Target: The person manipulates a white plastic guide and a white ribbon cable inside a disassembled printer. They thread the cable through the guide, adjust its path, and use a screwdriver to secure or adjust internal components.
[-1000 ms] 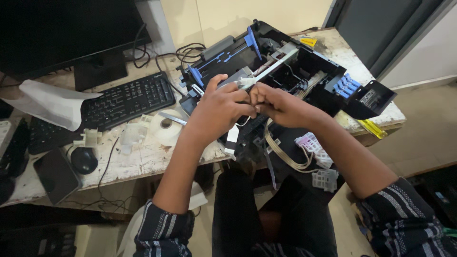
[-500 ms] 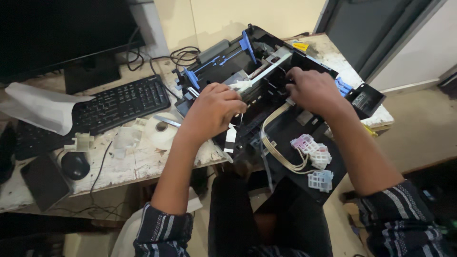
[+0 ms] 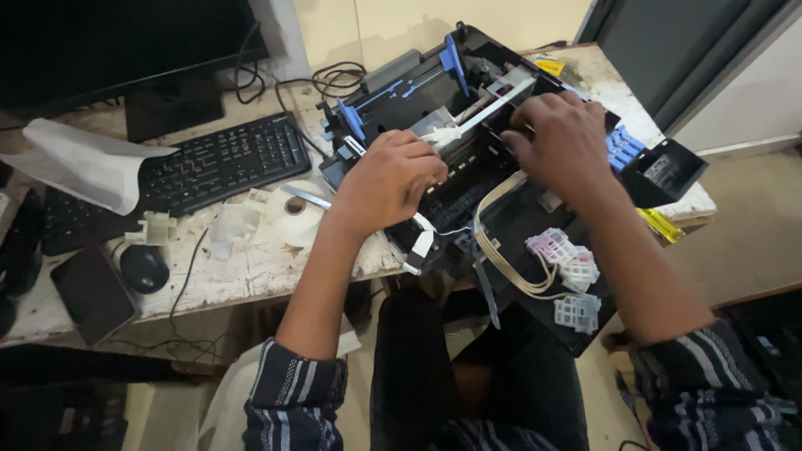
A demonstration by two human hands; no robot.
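Clearly, you sat at a worn, paint-stained white wooden desk (image 3: pixel 251 276) with an opened black inkjet printer with blue plastic levers (image 3: pixel 468 159) lying on its right end and overhanging your lap. Your left hand (image 3: pixel 386 179) was closed around a pale plastic piece at the printer's middle rail; your right hand (image 3: pixel 561 142) pressed down flat into the mechanism, fingers spread, and whether it gripped anything could not be told. Left of the printer lay a black keyboard (image 3: pixel 221 163), a black mouse (image 3: pixel 144 267), a white tape roll (image 3: pixel 294 213) and crumpled white paper (image 3: pixel 83 167). A dark monitor (image 3: pixel 125 42) stood behind, against a cream wall.
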